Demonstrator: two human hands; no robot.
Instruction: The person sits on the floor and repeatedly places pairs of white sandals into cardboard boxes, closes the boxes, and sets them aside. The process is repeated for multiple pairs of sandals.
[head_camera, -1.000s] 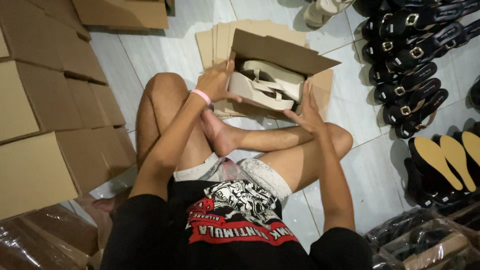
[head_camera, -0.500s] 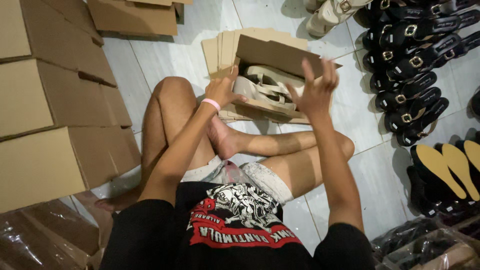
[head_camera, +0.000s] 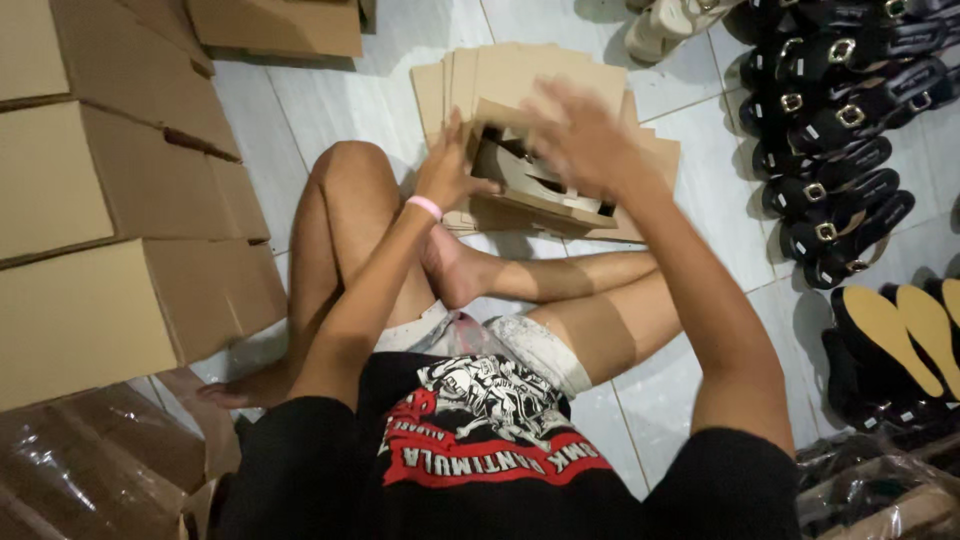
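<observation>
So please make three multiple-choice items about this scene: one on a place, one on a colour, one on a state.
1. Where do the black sandals lie?
A. On the floor at the person's right
B. On the big cartons
C. In the person's lap

2. What colour is the band on the left wrist?
A. Green
B. Pink
C. Black

3. How is the shoebox lid?
A. Taped shut
C. Lying apart on the floor
B. Partly lowered, with shoes showing in the gap

Answers:
1 A: they lie in rows on the tiles at the right.
2 B: a pink band circles the wrist below the left hand.
3 B: the blurred right hand is over the lid, and a gap shows beneath it.
</observation>
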